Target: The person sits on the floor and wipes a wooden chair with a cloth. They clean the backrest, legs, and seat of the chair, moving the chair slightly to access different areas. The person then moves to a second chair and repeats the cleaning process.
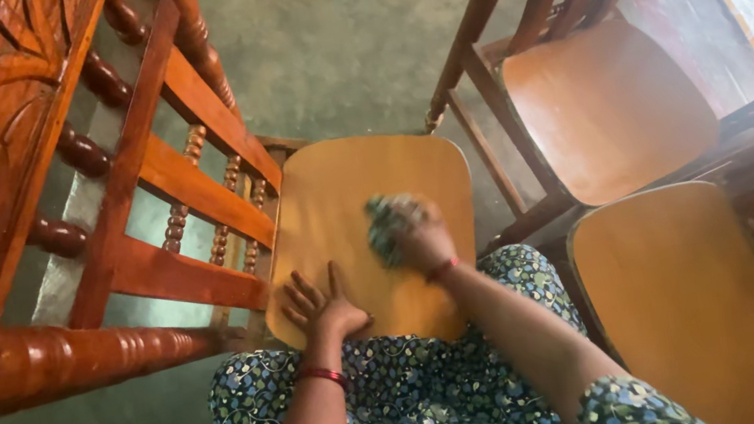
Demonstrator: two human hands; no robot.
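I see my left hand point(320, 310) lying flat on the near edge of a pale wooden chair seat point(335, 198), palm down, fingers spread and pointing to the far side, holding nothing. A red bangle sits on that wrist, and the forearm runs back towards me over the lap of a blue flowered dress point(418, 407). My right hand point(421, 235) is further out, near the middle of the same seat and a little to the right, clenched around a crumpled cloth point(387, 222) of greenish-grey pattern, which it presses down onto the wood. The cloth bulges out on the left of the fist; the picture is blurred there, so I cannot make out the single fingers. The right arm reaches in from the near right at a slant, elbow bent, a thin red band at the wrist. To the left stands the carved, turned back of this chair point(140, 179), dark reddish wood. On the right two more chairs with similar pale seats point(612, 104) stand close by, on a greenish floor point(339, 36).
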